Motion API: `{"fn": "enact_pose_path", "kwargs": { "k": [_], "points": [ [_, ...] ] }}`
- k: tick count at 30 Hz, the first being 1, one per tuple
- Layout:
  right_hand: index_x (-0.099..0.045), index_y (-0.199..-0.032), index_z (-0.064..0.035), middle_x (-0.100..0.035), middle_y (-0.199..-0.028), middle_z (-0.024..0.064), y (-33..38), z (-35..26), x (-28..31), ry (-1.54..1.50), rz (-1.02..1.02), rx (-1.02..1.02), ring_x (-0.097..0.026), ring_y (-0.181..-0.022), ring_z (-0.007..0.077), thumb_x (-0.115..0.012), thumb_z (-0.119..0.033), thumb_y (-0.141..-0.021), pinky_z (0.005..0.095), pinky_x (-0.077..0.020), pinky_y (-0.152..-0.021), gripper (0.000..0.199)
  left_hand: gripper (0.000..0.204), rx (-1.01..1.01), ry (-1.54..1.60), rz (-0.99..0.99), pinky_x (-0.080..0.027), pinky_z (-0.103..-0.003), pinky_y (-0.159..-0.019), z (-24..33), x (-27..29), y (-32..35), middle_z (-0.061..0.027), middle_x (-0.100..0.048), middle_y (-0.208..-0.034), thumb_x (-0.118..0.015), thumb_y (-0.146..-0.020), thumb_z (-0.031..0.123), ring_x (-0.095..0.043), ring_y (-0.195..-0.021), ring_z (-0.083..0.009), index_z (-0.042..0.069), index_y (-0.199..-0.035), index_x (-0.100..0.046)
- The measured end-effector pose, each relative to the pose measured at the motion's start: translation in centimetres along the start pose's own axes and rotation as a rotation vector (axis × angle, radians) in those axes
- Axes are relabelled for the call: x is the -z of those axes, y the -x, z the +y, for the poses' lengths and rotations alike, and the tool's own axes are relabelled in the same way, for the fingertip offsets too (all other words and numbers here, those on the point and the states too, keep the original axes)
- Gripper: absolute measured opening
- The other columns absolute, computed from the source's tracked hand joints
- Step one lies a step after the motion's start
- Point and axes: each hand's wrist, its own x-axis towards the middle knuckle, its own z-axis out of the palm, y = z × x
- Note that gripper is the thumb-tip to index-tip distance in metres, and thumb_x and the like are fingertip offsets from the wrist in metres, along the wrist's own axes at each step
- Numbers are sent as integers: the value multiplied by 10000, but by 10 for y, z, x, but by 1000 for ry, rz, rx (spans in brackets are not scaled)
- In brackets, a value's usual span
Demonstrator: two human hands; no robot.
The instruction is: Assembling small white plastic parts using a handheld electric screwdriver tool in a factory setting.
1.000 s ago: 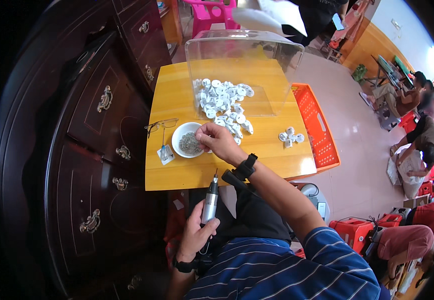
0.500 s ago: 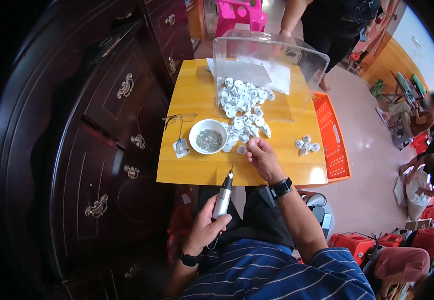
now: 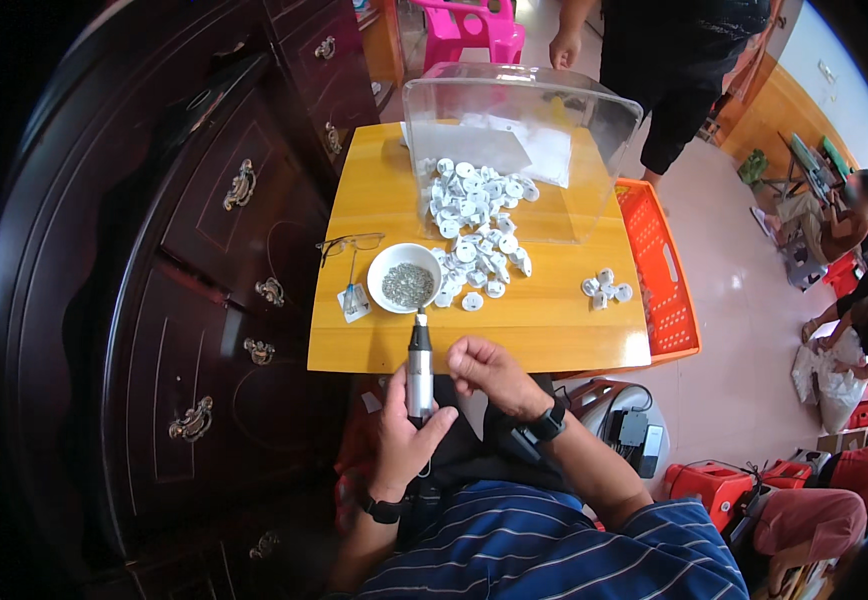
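Note:
My left hand (image 3: 404,440) is wrapped round a silver-and-black electric screwdriver (image 3: 420,375), its tip pointing away from me at the near rim of a white bowl (image 3: 373,287). Small metal screws (image 3: 407,284) lie in the bowl. Just past the table's front edge, my right hand (image 3: 499,380) is closed with its fingers curled; whatever is in them is hidden. Beyond it, small round white plastic parts (image 3: 474,205) form a heap, with a single white part (image 3: 472,301) at its near side.
A tipped clear plastic bin (image 3: 609,150) stands behind and around the heap on the yellow table (image 3: 554,340). Glasses (image 3: 354,242) lie left of the bowl. Several white parts (image 3: 606,290) sit at the right. An orange crate (image 3: 666,270) adjoins the table; a person (image 3: 664,80) stands behind.
My right hand has drawn back from the heap toward me, down to the table's front edge. The screwdriver has swung left and more upright, its tip now at the bowl.

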Motion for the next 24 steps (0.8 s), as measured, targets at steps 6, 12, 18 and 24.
{"fn": "enact_pose_path", "kwargs": {
  "k": [6,12,18,24],
  "points": [
    [-629,-1035,-69,-604,-862,-24,21,1,-7,-115,-51,-46,-545,-714,51,-625,-247,-1027,206,-474,-647,178,690,1,-19,5,-509,-267,-784,-9,2,-7,-28,-591,-981,-752,-839,76,-577,-857,-100,1,-1442,-424],
    [-640,-1038,-73,-623,-875,-28,23,1,-13,-105,-132,-19,-550,-713,47,-623,-241,-1027,204,-473,-660,170,703,-91,19,56,-519,-303,-885,-21,-9,-7,-77,-597,-1147,-792,-841,117,-606,-998,-148,22,-1439,-435],
    [-661,-1046,-60,-645,-890,-31,26,3,-9,-35,-111,9,-556,-760,42,-619,-217,-1029,213,-491,-710,163,696,10,79,23,-519,-308,-899,-16,-9,-10,-77,-591,-1199,-787,-853,113,-598,-1032,-142,6,-1441,-429],
    [-704,-1042,-53,-663,-910,-27,28,4,4,-3,-211,51,-568,-795,63,-659,-182,-1003,225,-490,-732,142,694,77,156,-11,-530,-264,-818,-23,-12,-9,-41,-596,-1093,-777,-848,72,-606,-945,-115,11,-1443,-426]
  ]
}}
